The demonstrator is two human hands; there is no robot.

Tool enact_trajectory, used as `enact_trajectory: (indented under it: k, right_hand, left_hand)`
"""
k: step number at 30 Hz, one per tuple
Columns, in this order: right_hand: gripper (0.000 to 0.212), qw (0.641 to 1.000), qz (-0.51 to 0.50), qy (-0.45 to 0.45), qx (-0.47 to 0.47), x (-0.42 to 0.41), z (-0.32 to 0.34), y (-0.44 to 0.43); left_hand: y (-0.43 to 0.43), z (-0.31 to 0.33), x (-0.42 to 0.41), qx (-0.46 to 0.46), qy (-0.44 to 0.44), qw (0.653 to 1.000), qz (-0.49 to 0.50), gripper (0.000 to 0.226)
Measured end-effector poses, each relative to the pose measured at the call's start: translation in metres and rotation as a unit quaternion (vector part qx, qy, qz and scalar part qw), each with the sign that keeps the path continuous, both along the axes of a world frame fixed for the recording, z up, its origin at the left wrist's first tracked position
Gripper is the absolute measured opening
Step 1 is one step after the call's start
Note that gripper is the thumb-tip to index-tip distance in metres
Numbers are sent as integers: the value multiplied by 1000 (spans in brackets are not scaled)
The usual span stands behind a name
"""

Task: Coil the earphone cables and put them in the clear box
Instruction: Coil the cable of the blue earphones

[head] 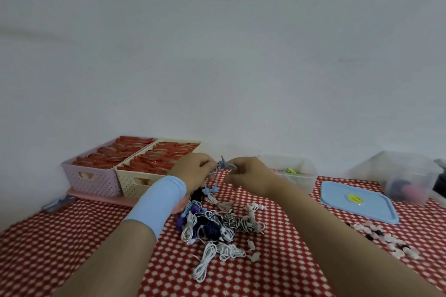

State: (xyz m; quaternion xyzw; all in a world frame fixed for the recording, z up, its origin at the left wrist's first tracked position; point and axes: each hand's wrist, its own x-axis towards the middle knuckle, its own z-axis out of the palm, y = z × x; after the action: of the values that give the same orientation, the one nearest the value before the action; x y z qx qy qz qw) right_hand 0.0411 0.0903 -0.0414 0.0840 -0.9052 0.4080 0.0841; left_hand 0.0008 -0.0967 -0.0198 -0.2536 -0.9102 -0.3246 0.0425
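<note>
While both hands (pixel 196 168) pinch it, blue earphone cable (pixel 223 166) looks tangled.

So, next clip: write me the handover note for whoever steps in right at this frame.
Left hand and right hand: both raised above the table, pinching a blue earphone cable between them, mid-coil.
Pile of earphones: loose and tangled on the checked cloth, in front of the hands.
Clear box: behind the right hand, open; its contents are too blurred to identify. Blue lid lies to its right.
Done: cannot tell how many.
Left: finish this coil, box it, then work through the pile.
</note>
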Motion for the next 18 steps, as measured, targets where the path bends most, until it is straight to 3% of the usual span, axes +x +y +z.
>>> enact_trajectory:
  k: [5, 11, 14, 18]
  right_hand:
    - [6, 992, 22, -18, -120, 21, 15, 15]
    - [15, 979, -17, -55, -196, 62, 16, 76]
    - [12, 977, -52, -65, -195, 85, 11, 111]
    - [10, 979, -109, -123, -119, 113, 0, 152]
  left_hand:
    - [23, 12, 15, 127, -97, 986, -48, 28]
    - [84, 6, 47, 292, -258, 914, -112, 19]
    - [117, -4, 63, 250, -236, 933, -105, 17]
    - [156, -22, 79, 96, -136, 982, -94, 20]
